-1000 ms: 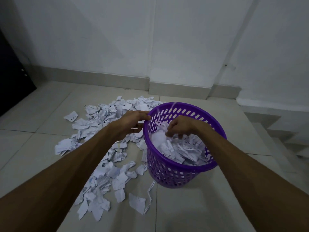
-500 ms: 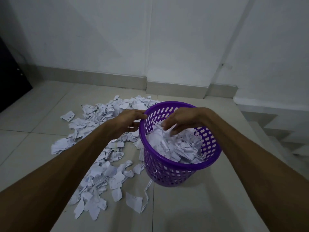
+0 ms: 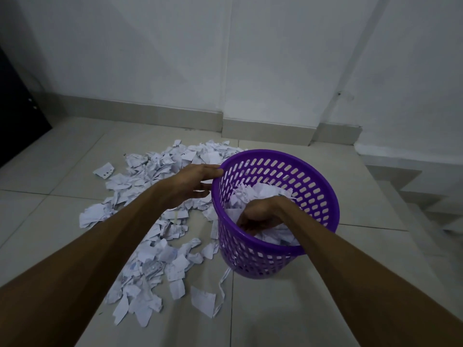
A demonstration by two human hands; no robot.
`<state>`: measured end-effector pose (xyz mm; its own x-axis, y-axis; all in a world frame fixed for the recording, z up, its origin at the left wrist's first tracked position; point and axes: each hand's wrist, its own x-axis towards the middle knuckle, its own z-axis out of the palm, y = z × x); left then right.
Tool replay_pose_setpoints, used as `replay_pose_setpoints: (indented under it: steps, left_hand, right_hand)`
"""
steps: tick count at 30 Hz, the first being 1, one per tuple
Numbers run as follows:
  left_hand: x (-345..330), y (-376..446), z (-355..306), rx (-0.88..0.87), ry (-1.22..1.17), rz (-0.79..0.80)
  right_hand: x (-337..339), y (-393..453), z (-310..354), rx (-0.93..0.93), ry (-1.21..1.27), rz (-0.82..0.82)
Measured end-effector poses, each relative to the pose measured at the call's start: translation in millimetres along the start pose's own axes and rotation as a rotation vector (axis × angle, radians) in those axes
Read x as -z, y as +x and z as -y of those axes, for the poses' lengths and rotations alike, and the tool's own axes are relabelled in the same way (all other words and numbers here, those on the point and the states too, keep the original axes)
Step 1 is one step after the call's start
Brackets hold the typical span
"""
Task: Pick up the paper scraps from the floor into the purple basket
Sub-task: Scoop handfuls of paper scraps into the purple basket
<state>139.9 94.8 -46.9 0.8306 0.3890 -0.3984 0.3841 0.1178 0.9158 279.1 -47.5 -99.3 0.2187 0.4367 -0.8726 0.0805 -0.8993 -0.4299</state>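
A: Since the earlier frame the right hand (image 3: 260, 214) is sitting lower, down inside the purple basket (image 3: 323, 194), fingers curling into the paper there.

B: Pinching any?

A: Cannot tell; fingertips are hiding among the sheets.

B: Left hand (image 3: 193, 184)?

A: Fingers lying straight, touching the rim's outer edge.

B: Paper scraps (image 3: 150, 261)?

A: Spreading over the floor (image 3: 313, 309) under and beyond the left hand, just beside the basket.
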Motion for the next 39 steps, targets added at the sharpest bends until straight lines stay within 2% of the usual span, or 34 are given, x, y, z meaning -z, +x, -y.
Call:
replay_pose_setpoints:
  steps: [7,10,15,20,26,28,30,34,39]
  left_hand:
    - [-0.2,-3.4,-2.1,-0.002,0.019,-0.006]
    - [-1.6,-4.6,-2.7,0.001,0.026,-0.023]
    - [-2.6,-6.8,-2.3,-0.001,0.059,-0.047]
    - [-2.9,-6.5,-1.6,0.002,0.072,-0.045]
    - [0.7,-9.6,0.6,0.010,0.054,-0.062]
    - [5.2,-9.6,0.6,0.006,0.034,-0.075]
    - [12.6,-11.7,-0.1,0.009,0.004,-0.102]
    - [34.4,-18.2,0.6,0.018,-0.076,-0.161]
    - [63.8,-25.7,10.2,0.046,-0.151,-0.217]
  right_hand:
    - [32.5,-71.0,31.4,0.113,0.062,0.063]
    - [46.6,-85.2,26.0,0.149,0.072,-0.044]
    - [51.8,-65.8,-6.9,0.065,-0.059,-0.247]
    - [37.6,-31.4,-42.0,0.022,0.036,-0.314]
    - [48.1,-57.1,-10.1,-0.074,-0.170,-0.271]
    - [52.1,-78.6,10.7,-0.063,-0.205,-0.309]
    - [51.6,-92.8,31.0,0.023,-0.254,-0.385]
    - [36.4,-98.6,76.1,0.338,-0.237,-0.496]
    - [-5.8,-88.5,127.3,0.601,-0.046,-0.462]
